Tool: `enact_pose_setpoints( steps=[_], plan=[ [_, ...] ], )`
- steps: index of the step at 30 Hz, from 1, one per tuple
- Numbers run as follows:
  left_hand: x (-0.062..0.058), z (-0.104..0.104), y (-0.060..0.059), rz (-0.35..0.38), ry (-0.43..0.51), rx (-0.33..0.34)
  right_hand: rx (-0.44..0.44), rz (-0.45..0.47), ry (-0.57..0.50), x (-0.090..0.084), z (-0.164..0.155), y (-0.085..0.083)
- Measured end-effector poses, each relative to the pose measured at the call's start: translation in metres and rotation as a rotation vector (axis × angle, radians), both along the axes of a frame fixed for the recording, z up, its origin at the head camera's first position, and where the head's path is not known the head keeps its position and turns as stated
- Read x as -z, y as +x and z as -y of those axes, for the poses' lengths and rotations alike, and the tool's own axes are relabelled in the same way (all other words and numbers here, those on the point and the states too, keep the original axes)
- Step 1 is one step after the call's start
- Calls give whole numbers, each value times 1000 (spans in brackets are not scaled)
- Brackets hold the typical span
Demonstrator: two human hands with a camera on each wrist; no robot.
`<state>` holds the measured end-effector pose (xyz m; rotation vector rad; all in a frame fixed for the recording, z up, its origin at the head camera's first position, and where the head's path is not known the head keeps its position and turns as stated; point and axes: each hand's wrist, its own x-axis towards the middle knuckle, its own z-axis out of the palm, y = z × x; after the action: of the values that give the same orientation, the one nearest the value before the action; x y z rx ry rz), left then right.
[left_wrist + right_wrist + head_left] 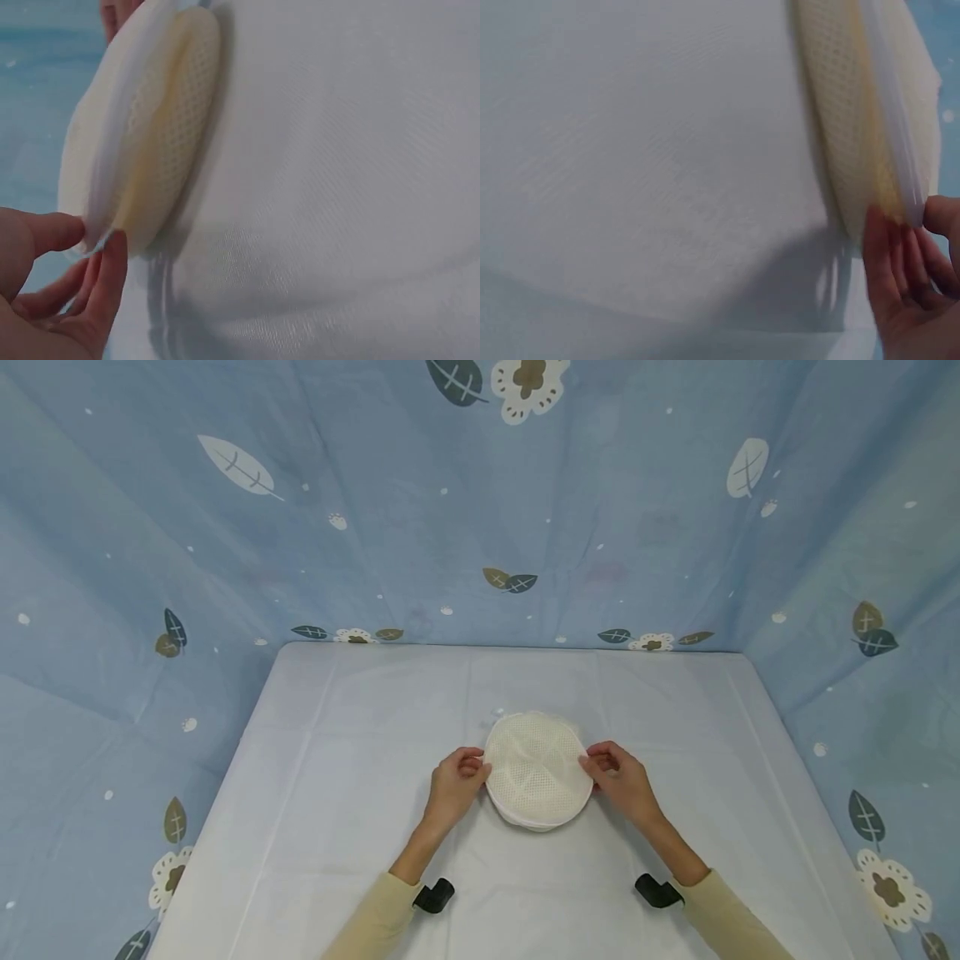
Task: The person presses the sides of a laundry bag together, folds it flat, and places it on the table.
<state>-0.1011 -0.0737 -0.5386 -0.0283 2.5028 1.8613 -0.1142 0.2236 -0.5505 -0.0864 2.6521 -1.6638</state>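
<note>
Gripping a round cream mesh pouch (pixel 537 768) from 2 sides, both hands rest on the white tablecloth (pixel 337 793). The left hand (pixel 455 783) pinches the pouch's left edge: in the left wrist view the thumb sits on the upper face and the fingers (pixel 105 281) curl under the rim, narrow, closed on the seam (pixel 112 157). The right hand (pixel 622 781) pinches the opposite edge; in the right wrist view its fingers (pixel 889 262) lie against the lower face with the thumb on top, likewise narrow and closed on the rim.

The pouch lies between the 2 sets of fingertips, touching both, flat on the cloth. Its mesh face is uppermost, and a white band runs round its rim just beside each thumb.

Pale yellow sleeves (pixel 378 914) cover both forearms. 2 black camera mounts (pixel 433 896) sit at the wrists, behind the fingers. A blue leaf-print backdrop (pixel 480 502) stands beyond the fingertips, well apart from the pouch.
</note>
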Motion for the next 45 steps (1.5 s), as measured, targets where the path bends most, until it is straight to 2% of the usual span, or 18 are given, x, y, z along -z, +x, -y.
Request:
enact_pose_setpoints(
  steps=[4,6,9,12,15,18,24,28,32,38,45],
  plan=[
    [1,-6,5,-244,-229,58,-61,-302,144,1,2,2],
    [2,-10,7,-381,-348,93,-103,-423,189,3,3,2],
    [3,-15,8,-538,-472,128,-152,-524,235,5,5,1],
    [4,-18,9,-614,-526,173,-200,-593,279,6,6,1],
    [3,-19,11,-627,-552,217,-264,-618,309,5,8,2],
    [5,-20,12,-621,-565,248,-318,-583,336,6,9,3],
    [11,-22,13,-611,-634,287,-367,-534,403,10,10,5],
    [14,-21,12,-623,-671,287,-382,-513,424,11,11,5],
    [16,-20,11,-614,-660,291,-385,-497,455,11,13,5],
    [15,-20,9,-561,-625,309,-394,-477,469,11,14,4],
    [15,-18,6,-593,-592,296,-406,-462,502,11,14,1]
  ],
)
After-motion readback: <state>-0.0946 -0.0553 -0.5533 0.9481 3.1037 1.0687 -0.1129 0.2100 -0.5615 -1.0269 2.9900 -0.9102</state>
